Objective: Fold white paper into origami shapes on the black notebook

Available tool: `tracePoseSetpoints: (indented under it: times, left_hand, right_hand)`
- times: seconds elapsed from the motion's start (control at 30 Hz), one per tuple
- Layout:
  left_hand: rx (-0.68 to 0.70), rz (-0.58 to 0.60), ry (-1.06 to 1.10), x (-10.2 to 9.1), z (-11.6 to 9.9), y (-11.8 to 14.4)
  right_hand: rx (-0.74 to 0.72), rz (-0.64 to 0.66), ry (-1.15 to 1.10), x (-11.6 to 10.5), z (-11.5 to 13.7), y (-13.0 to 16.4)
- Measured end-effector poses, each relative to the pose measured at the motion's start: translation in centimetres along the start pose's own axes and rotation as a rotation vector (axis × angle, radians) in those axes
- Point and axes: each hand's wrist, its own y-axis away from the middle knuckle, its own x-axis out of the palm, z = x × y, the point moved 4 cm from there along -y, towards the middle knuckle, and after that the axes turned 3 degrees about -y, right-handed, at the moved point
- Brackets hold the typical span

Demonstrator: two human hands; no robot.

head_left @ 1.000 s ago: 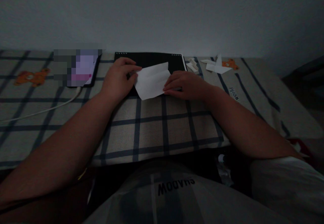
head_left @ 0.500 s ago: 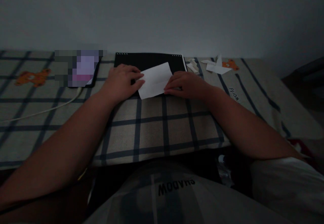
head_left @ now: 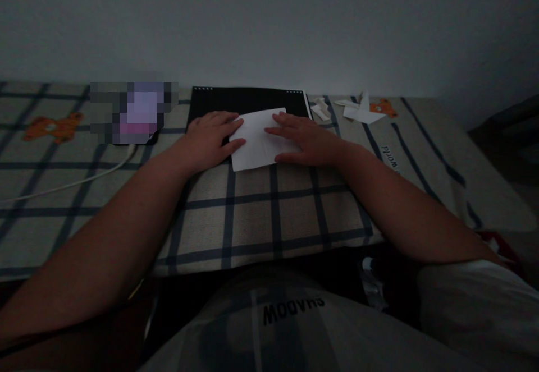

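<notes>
On the black pad (head_left: 248,100) at the far middle of the plaid-covered bed (head_left: 269,203), the folded white paper (head_left: 259,139) lay flat, its near edge overhanging the pad onto the cloth. I registered both hands resting on it with fingers extended and nothing pinched. The left hand (head_left: 210,136) lay palm down at the paper's left edge, fingertips overlapping that edge. The right hand (head_left: 305,139) lay palm down across the paper's right portion, covering its right corner.

Status, as judged from this view: the sheet appeared to have at least one fold made, since it showed as a compact oblong with a faint crease line across it. The flat, spread posture of both hands was consistent with pressing a crease down. No finished figure was visible under the hands, so I judged the folding to be at an early to middle stage, with further folds left.

Surrounding items: a pixelated device (head_left: 135,111) lay to the left of the pad, with a white cable (head_left: 84,178) running off toward the left edge. Well to the right of the pad lay small paper scraps (head_left: 320,108) and a white folded paper figure (head_left: 362,111). An orange bear print (head_left: 53,127) marked the cloth at far left. Lighting was dim, so fine creases could not be confirmed.
</notes>
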Motion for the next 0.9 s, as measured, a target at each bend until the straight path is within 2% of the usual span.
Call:
tracePoseSetpoints:
  times: [0.1, 0.3, 0.5, 0.63, 0.9]
  left_hand:
    - [-0.007, 0.012, -0.007, 0.0, -0.1, 0.0]
    - [0.080, 0.000, 0.039, -0.3, -0.5, -0.1]
    - [0.169, -0.025, 0.106, -0.5, -1.2, 0.0]
    - [0.159, -0.011, 0.113, -0.1, -1.3, -0.1]
    - [0.058, 0.157, 0.047, 0.8, -1.0, 0.1]
  right_hand:
    - [0.034, 0.033, -0.049, 0.0, -0.5, -0.1]
    - [-0.015, -0.034, -0.068, -0.8, -1.5, -0.2]
    - [-0.041, -0.018, -0.023, 0.2, -1.7, -0.7]
    - [-0.035, 0.021, -0.030, 0.7, -1.7, -0.9]
    - [0.026, 0.120, -0.020, 0.7, -1.4, -1.2]
